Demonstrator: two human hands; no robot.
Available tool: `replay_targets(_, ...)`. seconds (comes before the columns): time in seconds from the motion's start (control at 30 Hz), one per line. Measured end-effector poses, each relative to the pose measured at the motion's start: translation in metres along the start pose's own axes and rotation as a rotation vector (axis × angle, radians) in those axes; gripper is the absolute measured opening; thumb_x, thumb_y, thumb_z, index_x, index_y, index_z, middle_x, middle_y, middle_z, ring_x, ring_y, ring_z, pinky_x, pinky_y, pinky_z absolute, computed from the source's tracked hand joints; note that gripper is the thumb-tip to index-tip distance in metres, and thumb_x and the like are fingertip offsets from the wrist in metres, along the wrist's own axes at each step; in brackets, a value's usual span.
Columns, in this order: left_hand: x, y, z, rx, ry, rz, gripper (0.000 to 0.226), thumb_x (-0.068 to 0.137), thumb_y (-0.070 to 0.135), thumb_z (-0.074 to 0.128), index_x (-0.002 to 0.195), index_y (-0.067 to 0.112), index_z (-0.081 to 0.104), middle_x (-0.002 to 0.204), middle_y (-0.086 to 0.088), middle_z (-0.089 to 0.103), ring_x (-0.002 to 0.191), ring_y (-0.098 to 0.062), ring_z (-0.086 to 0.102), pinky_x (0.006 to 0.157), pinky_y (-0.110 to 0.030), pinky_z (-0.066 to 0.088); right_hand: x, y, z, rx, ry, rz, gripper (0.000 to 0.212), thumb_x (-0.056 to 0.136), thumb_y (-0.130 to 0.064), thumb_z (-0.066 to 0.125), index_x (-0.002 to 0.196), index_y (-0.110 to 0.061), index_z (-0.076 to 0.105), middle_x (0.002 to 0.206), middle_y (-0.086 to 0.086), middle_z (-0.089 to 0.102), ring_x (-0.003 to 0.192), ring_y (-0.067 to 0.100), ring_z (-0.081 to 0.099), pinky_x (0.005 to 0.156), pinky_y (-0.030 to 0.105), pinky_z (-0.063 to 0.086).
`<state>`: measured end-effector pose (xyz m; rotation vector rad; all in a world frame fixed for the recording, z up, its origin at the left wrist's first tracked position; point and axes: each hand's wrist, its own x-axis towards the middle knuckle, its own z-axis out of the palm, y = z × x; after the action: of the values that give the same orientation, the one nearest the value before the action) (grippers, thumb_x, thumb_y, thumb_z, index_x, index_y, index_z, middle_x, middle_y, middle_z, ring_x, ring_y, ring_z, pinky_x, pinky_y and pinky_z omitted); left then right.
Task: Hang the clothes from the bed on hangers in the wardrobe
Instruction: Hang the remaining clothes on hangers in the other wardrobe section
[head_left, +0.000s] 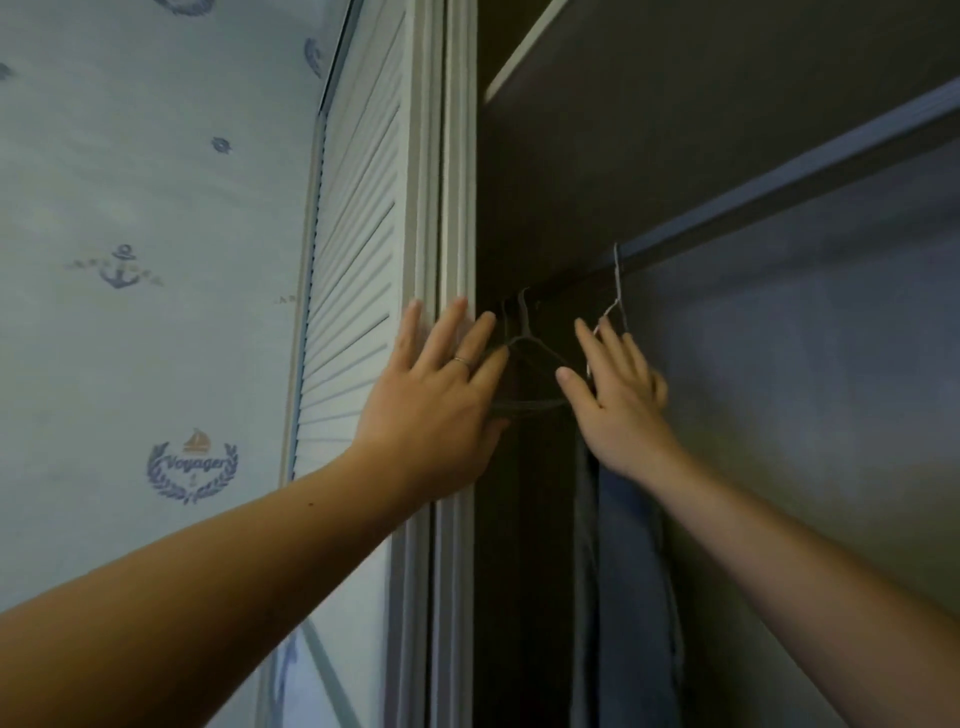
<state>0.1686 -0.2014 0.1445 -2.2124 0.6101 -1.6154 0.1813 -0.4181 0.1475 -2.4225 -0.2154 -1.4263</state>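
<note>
Wardrobe rail (779, 179): one blue garment (634, 571) hung; my splayed-fingered left hand (436, 395) and right hand (618, 400) flank an unfilled dark hanger (530, 405).

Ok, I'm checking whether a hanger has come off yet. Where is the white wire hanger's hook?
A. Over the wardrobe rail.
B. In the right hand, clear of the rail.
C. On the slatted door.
A: the white wire hanger has its hook over the rail, and the right hand is open just below it, fingers straight.
</note>
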Motion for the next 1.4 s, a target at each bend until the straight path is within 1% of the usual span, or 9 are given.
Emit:
replay_targets(0.17, -0.075, -0.039, -0.002, -0.018, -0.034, -0.056, 0.072, 0.097, 0.066, 0.012, 0.158, 0.027, 0.014, 0.166, -0.008, 0.001, 0.151, -0.034, -0.012, 0.119, -0.062, 0.000, -0.057, -0.040, 0.009, -0.172, -0.018, -0.109, 0.064, 0.097, -0.061, 0.018, 0.152, -0.042, -0.007, 0.160, -0.013, -0.020, 0.146, 0.015, -0.023, 0.114, 0.051, -0.014)
replay_targets(0.43, -0.252, -0.091, -0.029, -0.113, -0.137, -0.202, 0.074, 0.098, 0.066, 0.021, 0.159, 0.025, 0.012, 0.167, -0.006, 0.002, 0.153, -0.032, -0.006, 0.120, -0.060, 0.001, -0.184, -0.153, 0.063, -0.125, -0.203, -0.195, 0.070, 0.091, -0.067, 0.008, 0.151, -0.040, -0.017, 0.157, -0.012, -0.030, 0.144, 0.017, -0.030, 0.116, 0.053, -0.015)
replay_targets(0.57, -0.362, -0.124, -0.052, -0.103, -0.281, -0.262, 0.075, 0.098, 0.066, 0.025, 0.159, 0.024, 0.014, 0.167, -0.006, 0.003, 0.153, -0.033, -0.005, 0.118, -0.061, 0.002, -0.255, -0.235, 0.101, -0.029, -0.337, -0.235, 0.073, 0.085, -0.073, -0.006, 0.150, -0.041, -0.018, 0.156, -0.014, -0.031, 0.144, 0.017, -0.030, 0.115, 0.051, -0.015)
replay_targets(0.67, -0.446, -0.156, -0.074, -0.072, -0.419, -0.335, 0.076, 0.097, 0.067, 0.023, 0.159, 0.024, 0.013, 0.167, -0.004, 0.001, 0.153, -0.032, -0.007, 0.118, -0.061, 0.001, -0.303, -0.304, 0.129, 0.044, -0.447, -0.314, 0.072, 0.088, -0.072, 0.003, 0.151, -0.040, -0.014, 0.159, -0.013, -0.025, 0.145, 0.016, -0.028, 0.115, 0.052, -0.015)
replay_targets(0.87, -0.609, -0.220, -0.142, 0.021, -0.647, -0.566, 0.077, 0.097, 0.069, 0.020, 0.159, 0.027, 0.006, 0.167, -0.003, -0.007, 0.152, -0.029, -0.014, 0.119, -0.062, -0.003, -0.395, -0.446, 0.169, 0.199, -0.635, -0.465, 0.074, 0.090, -0.072, 0.009, 0.154, -0.037, -0.003, 0.161, -0.010, -0.018, 0.148, 0.022, -0.018, 0.116, 0.056, -0.008)
replay_targets(1.0, -0.708, -0.247, -0.195, 0.062, -0.783, -0.751, 0.076, 0.096, 0.072, 0.014, 0.159, 0.030, 0.006, 0.167, -0.001, -0.008, 0.152, -0.029, -0.015, 0.119, -0.061, -0.005, -0.455, -0.535, 0.189, 0.295, -0.786, -0.566, 0.072, 0.091, -0.069, 0.011, 0.152, -0.038, -0.010, 0.160, -0.010, -0.022, 0.147, 0.021, -0.022, 0.115, 0.056, -0.009)
replay_targets(1.17, -0.813, -0.252, -0.258, 0.139, -0.922, -0.991, 0.078, 0.089, 0.078, -0.001, 0.154, 0.037, -0.014, 0.163, 0.004, -0.025, 0.147, -0.025, -0.030, 0.117, -0.054, -0.019, -0.528, -0.633, 0.206, 0.438, -0.907, -0.713, 0.073, 0.091, -0.069, 0.013, 0.153, -0.037, -0.006, 0.162, -0.010, -0.015, 0.148, 0.021, -0.018, 0.116, 0.058, -0.005)
replay_targets(1.3, -0.879, -0.251, -0.299, 0.178, -0.985, -1.178, 0.082, 0.086, 0.080, -0.007, 0.156, 0.037, -0.011, 0.163, 0.005, -0.023, 0.146, -0.022, -0.032, 0.114, -0.048, -0.027, -0.579, -0.699, 0.217, 0.514, -1.019, -0.810, 0.071, 0.095, -0.067, 0.019, 0.154, -0.037, -0.007, 0.161, -0.013, -0.018, 0.148, 0.019, -0.020, 0.115, 0.054, -0.009)
replay_targets(1.4, -0.926, -0.247, -0.321, 0.242, -1.056, -1.296, 0.078, 0.088, 0.077, -0.001, 0.156, 0.038, -0.010, 0.164, 0.005, -0.019, 0.148, -0.024, -0.029, 0.116, -0.050, -0.023, -0.614, -0.743, 0.230, 0.578, -1.098, -0.885, 0.070, 0.096, -0.064, 0.020, 0.154, -0.036, -0.008, 0.161, -0.011, -0.017, 0.147, 0.020, -0.020, 0.115, 0.055, -0.010)
